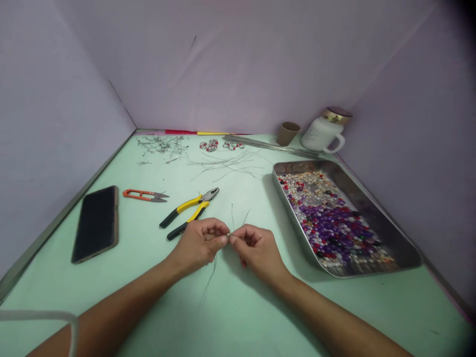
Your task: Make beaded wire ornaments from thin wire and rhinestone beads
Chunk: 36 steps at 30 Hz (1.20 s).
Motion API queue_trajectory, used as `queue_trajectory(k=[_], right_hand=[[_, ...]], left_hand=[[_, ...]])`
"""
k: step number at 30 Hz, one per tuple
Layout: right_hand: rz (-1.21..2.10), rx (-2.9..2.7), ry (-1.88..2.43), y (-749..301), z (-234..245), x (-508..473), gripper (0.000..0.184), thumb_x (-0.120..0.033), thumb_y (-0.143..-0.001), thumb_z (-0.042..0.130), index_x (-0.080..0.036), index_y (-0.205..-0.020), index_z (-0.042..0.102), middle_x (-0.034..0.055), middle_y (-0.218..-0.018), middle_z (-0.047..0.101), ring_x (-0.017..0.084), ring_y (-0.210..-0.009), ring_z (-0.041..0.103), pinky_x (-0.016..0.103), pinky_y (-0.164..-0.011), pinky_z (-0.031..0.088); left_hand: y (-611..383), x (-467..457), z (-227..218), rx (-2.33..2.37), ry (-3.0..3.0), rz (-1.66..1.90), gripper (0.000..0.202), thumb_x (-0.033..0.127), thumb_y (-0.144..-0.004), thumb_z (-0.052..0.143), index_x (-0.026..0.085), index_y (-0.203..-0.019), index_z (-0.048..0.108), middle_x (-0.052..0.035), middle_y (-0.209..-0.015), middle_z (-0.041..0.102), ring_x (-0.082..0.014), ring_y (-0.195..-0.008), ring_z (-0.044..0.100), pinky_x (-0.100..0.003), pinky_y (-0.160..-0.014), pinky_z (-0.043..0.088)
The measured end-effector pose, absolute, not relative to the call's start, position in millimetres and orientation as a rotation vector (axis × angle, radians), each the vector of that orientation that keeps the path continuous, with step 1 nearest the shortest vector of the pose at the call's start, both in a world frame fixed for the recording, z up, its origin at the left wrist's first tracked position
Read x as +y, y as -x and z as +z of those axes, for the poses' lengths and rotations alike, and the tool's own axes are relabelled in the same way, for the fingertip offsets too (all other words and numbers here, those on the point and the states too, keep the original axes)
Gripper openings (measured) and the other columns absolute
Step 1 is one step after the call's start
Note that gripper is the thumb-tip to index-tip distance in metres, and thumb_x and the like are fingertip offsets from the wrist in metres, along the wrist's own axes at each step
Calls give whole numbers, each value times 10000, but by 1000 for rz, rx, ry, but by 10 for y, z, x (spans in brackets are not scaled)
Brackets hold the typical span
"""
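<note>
My left hand (206, 240) and my right hand (256, 248) meet fingertip to fingertip over the table's middle, both in a pinch. Between them they hold thin wire (233, 218); strands stick up above the fingers, and another hangs down below my left hand. A tiny pale bit shows at the fingertips, too small to name. Just behind my left hand lie pliers (193, 210) with yellow and black handles, jaws pointing away to the right. To the right of my right hand stands a metal tray (297, 225) of loose purple, red, white and gold beads (330, 223).
Orange thread snips (145, 195) and a phone (96, 223) lie at left. Farther back are wire scraps (163, 145), beaded wire pieces (208, 145), loose wires (226, 163) and a wire bundle (267, 144). A brown cup (287, 134) and a lidded white mug (322, 134) stand at the back right.
</note>
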State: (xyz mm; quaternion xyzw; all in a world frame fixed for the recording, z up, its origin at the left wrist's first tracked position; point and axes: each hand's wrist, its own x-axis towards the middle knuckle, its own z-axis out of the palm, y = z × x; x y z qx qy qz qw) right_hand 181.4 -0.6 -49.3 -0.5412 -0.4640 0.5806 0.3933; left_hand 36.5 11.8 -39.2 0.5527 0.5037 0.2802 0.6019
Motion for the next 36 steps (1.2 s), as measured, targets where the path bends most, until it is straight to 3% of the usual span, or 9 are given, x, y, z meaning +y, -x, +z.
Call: queue_trajectory(k=[8,15,24,29,33,36], right_hand=[[1417,-1295,1359,-1827,-553,-14,119,-244,-654,556,-139,-611,590,-43,-442,465,55,-365,348,174,-342,276],[1361,-1314,1388,-1789,-510,-11,121,-226,-626,546,-131,-554,571,-38,-460,447,66,-432,367,181,-398,289],[1442,-1271,1395,-1804,-517,14,99,-215,-636,548,-135,-580,564,-56,-417,428,57,-371,349,177,-358,273],[1565,-1174,1343,-1851,-498,50,120,-244,-656,574,-130,-618,568,-67,-366,423,51,-310,353,166,-312,278],[1632,-1136,1216,-1899,-530,53,189,-314,-676,599,-125,-690,596,-46,-409,477,67,-340,410,184,-335,363],[1628,-1159,1186,-1900,-562,40,200,-326,-690,592,-131,-730,600,-42,-434,491,72,-349,419,186,-329,365]], left_hand=[[-308,159,-369,1090,-1232,581,126,227,-740,483,130,-733,564,68,-345,434,-52,-288,357,-170,-317,298],[-366,118,-409,1253,-1499,643,95,205,-704,513,149,-633,541,40,-511,491,-54,-410,386,-177,-388,292],[-334,111,-461,1216,-2123,804,112,150,-718,477,148,-657,571,34,-493,463,-67,-435,365,-199,-446,297],[-374,137,-435,1278,-1779,786,101,196,-724,494,150,-658,555,50,-478,438,-59,-423,352,-183,-415,281],[-390,191,-419,1169,-1384,768,75,211,-709,532,141,-684,545,32,-557,520,-65,-502,451,-174,-475,356],[-379,222,-429,1135,-1303,778,69,203,-705,544,136,-687,545,31,-550,539,-47,-465,431,-163,-451,337]])
